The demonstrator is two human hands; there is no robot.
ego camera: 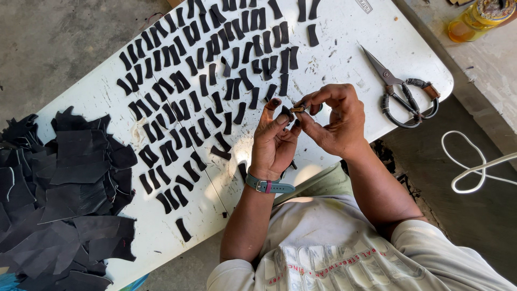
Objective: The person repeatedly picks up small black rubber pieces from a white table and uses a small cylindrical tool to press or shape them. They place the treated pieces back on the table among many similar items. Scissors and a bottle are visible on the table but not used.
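A white plastic folding counter (344, 32) stands on a grey concrete floor (48, 37), scratched and smudged. Rows of small black curved leather strips (183, 102) cover much of it, a heap of larger black leather offcuts (64, 194) lies at its left end, and steel scissors with wrapped handles (401, 89) at its right. Above the near edge, the left hand (274, 140) and right hand (331, 121) meet, fingertips pinched narrow on a small brown-and-black leather piece (296, 109). Its long axis runs roughly left to right between the thumbs; its facing cannot be told.
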